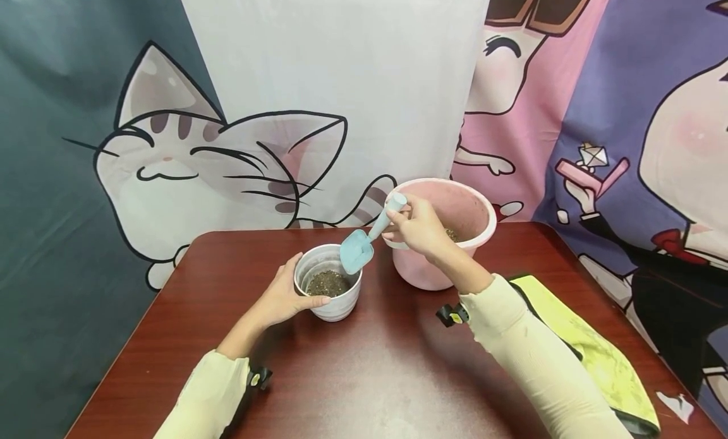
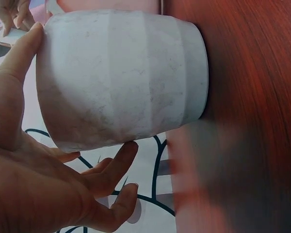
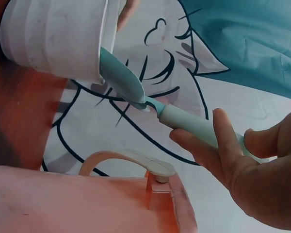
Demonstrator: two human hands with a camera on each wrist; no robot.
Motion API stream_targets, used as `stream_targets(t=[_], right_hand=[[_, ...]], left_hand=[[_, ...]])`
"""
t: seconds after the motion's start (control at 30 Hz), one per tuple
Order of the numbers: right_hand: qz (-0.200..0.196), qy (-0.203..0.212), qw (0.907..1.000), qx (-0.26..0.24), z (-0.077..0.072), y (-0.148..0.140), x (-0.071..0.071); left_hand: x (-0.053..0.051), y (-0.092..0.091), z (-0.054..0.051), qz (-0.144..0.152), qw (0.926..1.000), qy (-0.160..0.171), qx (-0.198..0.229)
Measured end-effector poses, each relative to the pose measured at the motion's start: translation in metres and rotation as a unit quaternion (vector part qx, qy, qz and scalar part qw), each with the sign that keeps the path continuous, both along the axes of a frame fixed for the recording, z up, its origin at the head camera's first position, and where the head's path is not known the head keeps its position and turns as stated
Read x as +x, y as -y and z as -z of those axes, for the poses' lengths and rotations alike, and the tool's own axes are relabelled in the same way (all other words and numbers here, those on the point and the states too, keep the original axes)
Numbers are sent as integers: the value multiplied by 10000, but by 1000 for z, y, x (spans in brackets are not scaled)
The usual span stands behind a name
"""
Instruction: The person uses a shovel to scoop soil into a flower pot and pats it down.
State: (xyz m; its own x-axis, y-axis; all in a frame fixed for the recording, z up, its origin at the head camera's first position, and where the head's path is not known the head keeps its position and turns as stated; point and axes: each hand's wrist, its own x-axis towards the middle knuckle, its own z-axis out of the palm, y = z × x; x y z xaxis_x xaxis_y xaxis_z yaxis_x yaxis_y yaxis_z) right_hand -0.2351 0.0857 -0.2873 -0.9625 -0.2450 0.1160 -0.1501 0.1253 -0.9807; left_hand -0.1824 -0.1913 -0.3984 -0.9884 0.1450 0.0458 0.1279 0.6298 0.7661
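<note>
1. At the centre of the head view, we see a light-blue scoop (image 1: 357,252) angled downward, its blade reaching over the right rim of a white pot (image 1: 335,311) and into its mouth.
2. The pot stands just below the frame's centre, with dark soil (image 1: 328,283) inside.
3. We find the right hand (image 1: 419,227) right of centre, pinching the scoop's pale handle between thumb and fingers, the handle's end rising above the grip. Its forearm slants up from the lower right in a cream sleeve (image 1: 540,363).
4. Left of centre, the left hand (image 1: 284,295) holds the pot, thumb across the near side at the rim, fingers round the far left. The left wrist view shows us those fingers bent and spread; the forearm climbs from the lower left.
5. Behind the right hand, we see a pink bucket (image 1: 423,273), soil visible inside it.
6. A yellow cloth (image 1: 586,338) lies at lower right on the reddish-brown table (image 1: 352,382), before a cartoon cat (image 1: 199,167) on the backdrop at upper left.
</note>
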Motion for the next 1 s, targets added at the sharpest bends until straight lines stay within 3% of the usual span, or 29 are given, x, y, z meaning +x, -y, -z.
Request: stream_targets(t=[0.33,0.5,0.63,0.83,0.93,1.0], right_hand=[[14,25,9998,-211,1,-8,-2],[149,351,9970,-678,-6,-31,-3],[460,382,9927,-1046,-15,-60,-5],[858,128,9795,-1816,-28,-108,-8],[766,72,9708,-2271,-30,-130,-12],[807,77,9706,-2267,-30,-141,-15]], left_hand=[[0,-1,-3,6,10000,-28,6],[0,0,-1,45,9999,-91,-54],[3,1,-1,-39,9994,-102,-339],[8,-5,-12,-352,9963,-145,-773],[7,-15,-21,-416,9943,-370,-910],[6,-25,-28,-435,9925,-599,-975]])
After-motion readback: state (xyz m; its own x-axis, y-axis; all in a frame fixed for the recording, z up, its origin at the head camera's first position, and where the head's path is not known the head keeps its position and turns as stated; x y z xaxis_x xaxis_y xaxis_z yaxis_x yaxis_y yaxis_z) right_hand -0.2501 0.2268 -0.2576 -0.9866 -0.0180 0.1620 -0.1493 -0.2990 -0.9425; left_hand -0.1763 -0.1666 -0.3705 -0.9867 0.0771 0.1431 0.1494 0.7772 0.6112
